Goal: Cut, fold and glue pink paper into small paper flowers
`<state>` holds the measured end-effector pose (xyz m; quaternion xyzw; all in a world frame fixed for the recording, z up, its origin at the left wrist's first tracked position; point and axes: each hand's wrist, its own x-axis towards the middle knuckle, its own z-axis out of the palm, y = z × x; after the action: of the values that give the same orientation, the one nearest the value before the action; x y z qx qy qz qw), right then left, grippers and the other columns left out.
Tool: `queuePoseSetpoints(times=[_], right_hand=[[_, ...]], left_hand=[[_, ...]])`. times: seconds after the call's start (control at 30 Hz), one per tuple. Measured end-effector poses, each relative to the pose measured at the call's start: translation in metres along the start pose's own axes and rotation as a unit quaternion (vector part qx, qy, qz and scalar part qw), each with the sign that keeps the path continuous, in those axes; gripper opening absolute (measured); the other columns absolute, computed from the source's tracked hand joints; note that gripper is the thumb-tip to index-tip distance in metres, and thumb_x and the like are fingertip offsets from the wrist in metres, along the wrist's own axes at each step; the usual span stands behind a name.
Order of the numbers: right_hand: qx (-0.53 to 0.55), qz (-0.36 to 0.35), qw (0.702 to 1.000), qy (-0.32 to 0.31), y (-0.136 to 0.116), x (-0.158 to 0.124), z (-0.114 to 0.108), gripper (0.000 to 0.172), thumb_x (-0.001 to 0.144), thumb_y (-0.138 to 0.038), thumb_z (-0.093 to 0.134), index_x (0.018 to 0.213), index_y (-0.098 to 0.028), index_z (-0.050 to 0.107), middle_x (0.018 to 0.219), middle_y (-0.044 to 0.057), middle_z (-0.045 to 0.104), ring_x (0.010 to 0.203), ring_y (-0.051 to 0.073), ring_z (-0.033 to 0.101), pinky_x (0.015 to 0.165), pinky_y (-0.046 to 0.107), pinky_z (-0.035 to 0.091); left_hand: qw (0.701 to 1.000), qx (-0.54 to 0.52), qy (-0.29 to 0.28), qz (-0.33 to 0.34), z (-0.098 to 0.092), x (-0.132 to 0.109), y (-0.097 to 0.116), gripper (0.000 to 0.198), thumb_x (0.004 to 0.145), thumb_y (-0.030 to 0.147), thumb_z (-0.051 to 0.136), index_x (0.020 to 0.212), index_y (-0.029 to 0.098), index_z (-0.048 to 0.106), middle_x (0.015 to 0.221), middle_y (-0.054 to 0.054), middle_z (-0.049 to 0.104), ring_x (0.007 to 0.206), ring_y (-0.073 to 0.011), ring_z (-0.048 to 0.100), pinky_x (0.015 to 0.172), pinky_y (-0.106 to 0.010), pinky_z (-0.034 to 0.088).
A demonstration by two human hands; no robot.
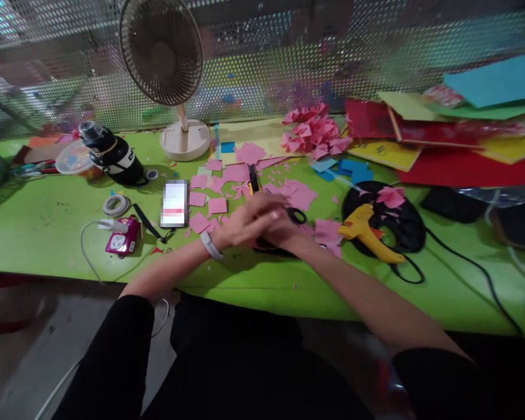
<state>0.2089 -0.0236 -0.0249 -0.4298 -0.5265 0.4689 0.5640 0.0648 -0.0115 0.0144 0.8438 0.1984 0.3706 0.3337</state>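
Note:
Over the near middle of the table, my left hand [250, 220] and my right hand [284, 232] cross and touch. Blurred fingers of the left, which has a pale band [212, 245] on its wrist, stretch across the back of the right. The right hand's fingers are mostly hidden. Just beyond them lies a yellow and black box cutter [254, 179]. A black loop, which looks like a scissors handle [298, 216], shows beside the right hand. A dark thing under the hands cannot be made out. Cut pink paper squares [217, 205] and scraps [295, 192] lie around.
A yellow glue gun [367, 233] rests on a black round tray [413, 224], its cord trailing right. Folded pink paper pieces [312, 131] are piled behind. Left are a phone [174, 204], fan [184, 143], black bottle [116, 154], tape roll [116, 205] and magenta power adapter [123, 238].

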Motion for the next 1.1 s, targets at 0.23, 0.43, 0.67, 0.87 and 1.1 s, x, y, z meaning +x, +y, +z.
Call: queuePoseSetpoints(times=[0.23, 0.43, 0.67, 0.87, 1.1], right_hand=[[-0.381, -0.124, 0.912, -0.087, -0.044, -0.039, -0.047, 0.036, 0.097, -0.047, 0.054, 0.119, -0.025, 0.073, 0.13, 0.011, 0.07, 0.125, 0.031, 0.062, 0.11, 0.056, 0.047], [-0.501, -0.112, 0.838, -0.188, -0.032, -0.064, -0.064, 0.051, 0.089, -0.048, 0.068, 0.132, -0.02, 0.067, 0.132, 0.016, 0.068, 0.124, 0.037, 0.062, 0.106, 0.058, 0.05], [-0.492, -0.086, 0.848, -0.178, -0.016, -0.071, -0.072, 0.036, 0.096, -0.036, 0.06, 0.129, -0.026, 0.069, 0.122, 0.01, 0.074, 0.118, 0.034, 0.067, 0.1, 0.057, 0.054], [-0.459, -0.077, 0.877, -0.12, -0.049, -0.045, -0.08, 0.042, 0.091, -0.043, 0.067, 0.131, -0.029, 0.07, 0.123, 0.008, 0.074, 0.112, 0.035, 0.07, 0.097, 0.056, 0.055], [-0.542, -0.04, 0.839, -0.012, -0.043, 0.078, -0.108, 0.04, 0.084, -0.035, 0.074, 0.122, -0.022, 0.073, 0.108, 0.012, 0.077, 0.1, 0.037, 0.071, 0.086, 0.053, 0.055]], left_hand=[[0.954, 0.052, -0.053, -0.289, -0.023, -0.048, 0.007, 0.025, 0.093, 0.038, 0.06, 0.094, 0.014, 0.068, 0.084, -0.007, 0.072, 0.071, -0.0145, 0.063, 0.067, -0.028, 0.049], [0.926, 0.279, -0.086, -0.239, -0.009, -0.051, 0.012, 0.027, 0.088, 0.031, 0.062, 0.108, 0.013, 0.067, 0.103, -0.013, 0.067, 0.084, -0.0219, 0.064, 0.074, -0.034, 0.049], [0.928, 0.264, -0.134, -0.227, -0.012, -0.05, 0.003, 0.021, 0.093, 0.034, 0.06, 0.09, 0.013, 0.065, 0.102, -0.012, 0.064, 0.088, -0.0225, 0.063, 0.078, -0.037, 0.051], [0.957, -0.038, 0.005, -0.287, -0.026, -0.045, -0.001, 0.025, 0.087, 0.036, 0.072, 0.093, 0.015, 0.06, 0.083, -0.005, 0.068, 0.07, -0.0129, 0.064, 0.059, -0.023, 0.049], [0.939, -0.154, 0.068, -0.3, -0.033, -0.049, -0.011, 0.032, 0.085, 0.04, 0.075, 0.104, 0.015, 0.067, 0.082, -0.004, 0.071, 0.065, -0.01, 0.065, 0.055, -0.021, 0.052]])
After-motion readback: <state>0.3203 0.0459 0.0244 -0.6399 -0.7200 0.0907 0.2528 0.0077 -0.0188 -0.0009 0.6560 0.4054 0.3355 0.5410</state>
